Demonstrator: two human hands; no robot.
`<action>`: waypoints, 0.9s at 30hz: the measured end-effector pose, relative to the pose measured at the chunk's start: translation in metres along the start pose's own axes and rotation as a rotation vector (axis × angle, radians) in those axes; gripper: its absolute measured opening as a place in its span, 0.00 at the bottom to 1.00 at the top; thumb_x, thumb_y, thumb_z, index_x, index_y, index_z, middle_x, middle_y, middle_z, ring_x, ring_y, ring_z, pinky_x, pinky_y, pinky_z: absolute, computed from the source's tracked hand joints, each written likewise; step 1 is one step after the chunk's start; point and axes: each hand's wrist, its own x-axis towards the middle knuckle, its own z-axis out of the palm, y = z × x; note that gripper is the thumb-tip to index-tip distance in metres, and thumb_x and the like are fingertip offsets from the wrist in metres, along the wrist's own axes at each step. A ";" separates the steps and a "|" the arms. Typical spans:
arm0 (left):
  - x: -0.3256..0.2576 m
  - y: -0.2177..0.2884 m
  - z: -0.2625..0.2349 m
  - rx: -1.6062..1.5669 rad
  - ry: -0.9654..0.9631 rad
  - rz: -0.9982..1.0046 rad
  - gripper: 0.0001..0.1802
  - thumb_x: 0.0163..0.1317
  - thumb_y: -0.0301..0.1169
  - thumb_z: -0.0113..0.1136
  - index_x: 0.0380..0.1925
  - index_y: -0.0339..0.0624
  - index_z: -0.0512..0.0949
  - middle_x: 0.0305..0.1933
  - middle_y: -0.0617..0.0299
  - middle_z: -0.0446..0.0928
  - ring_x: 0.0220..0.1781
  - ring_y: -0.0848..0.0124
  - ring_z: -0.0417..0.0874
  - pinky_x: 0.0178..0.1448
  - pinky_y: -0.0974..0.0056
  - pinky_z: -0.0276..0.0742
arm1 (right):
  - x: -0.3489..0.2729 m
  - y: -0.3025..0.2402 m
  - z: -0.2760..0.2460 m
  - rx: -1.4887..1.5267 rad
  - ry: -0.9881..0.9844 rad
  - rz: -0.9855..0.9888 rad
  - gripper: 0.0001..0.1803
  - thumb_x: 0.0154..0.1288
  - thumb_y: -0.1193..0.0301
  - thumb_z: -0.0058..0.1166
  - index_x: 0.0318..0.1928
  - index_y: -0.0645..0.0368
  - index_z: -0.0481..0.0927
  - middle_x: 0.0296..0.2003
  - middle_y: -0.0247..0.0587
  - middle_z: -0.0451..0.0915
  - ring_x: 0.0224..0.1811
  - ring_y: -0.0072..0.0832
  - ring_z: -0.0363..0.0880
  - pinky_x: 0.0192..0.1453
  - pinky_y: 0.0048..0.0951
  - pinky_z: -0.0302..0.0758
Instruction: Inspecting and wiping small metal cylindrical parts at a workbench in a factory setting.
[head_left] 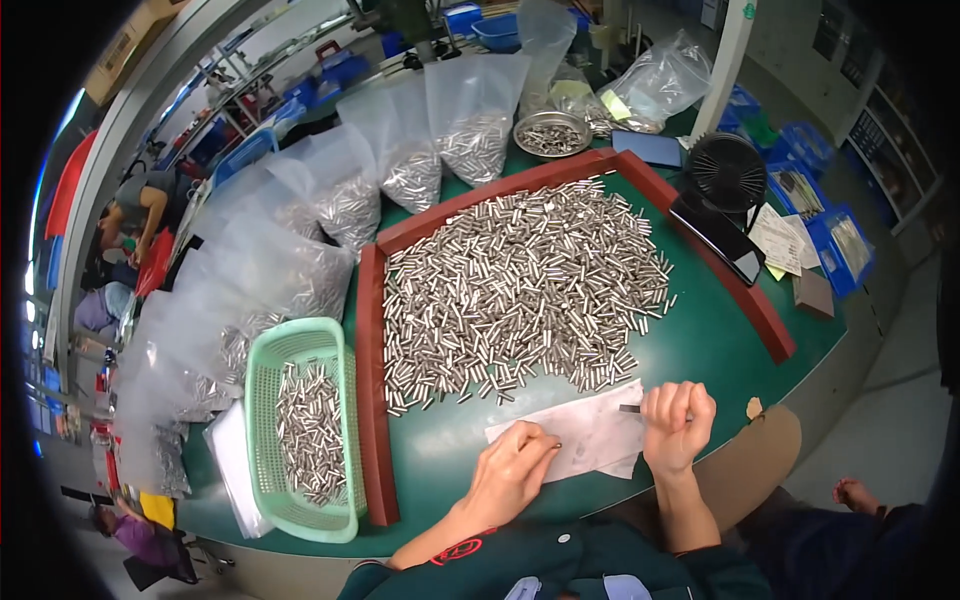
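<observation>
A large heap of short silvery metal pins [520, 280] is spread over the green table in front of me. Between my hands lies a whitish, smudged cloth or paper sheet [590, 432]. My left hand [512, 465] hovers at the sheet's left side, thumb and fingertips pinched together; a tiny dark spot shows at the tips, too small to name. Over the sheet's right edge, my right hand [678, 425] is closed in a fist round a dark, thin, flat-ended tool [629, 408]. The tool's end points left, and the rest is hidden in the fist.
Dark red rails [373, 400] border the heap. A green plastic basket [352, 450] with pins stands left, and clear bags [473, 140] of pins line the far left. A metal bowl [552, 134], black fan [726, 172], phone [715, 238] and blue bins [842, 250] lie beyond. People sit far left.
</observation>
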 end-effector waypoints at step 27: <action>-0.010 -0.018 0.023 0.165 -0.125 -0.037 0.06 0.43 0.18 0.60 0.23 0.37 0.74 0.25 0.58 0.69 0.26 0.61 0.72 0.30 0.62 0.68 | -0.023 0.032 0.010 0.157 -0.102 0.426 0.23 0.65 0.64 0.28 0.11 0.52 0.53 0.08 0.27 0.50 0.12 0.18 0.42 0.18 0.23 0.45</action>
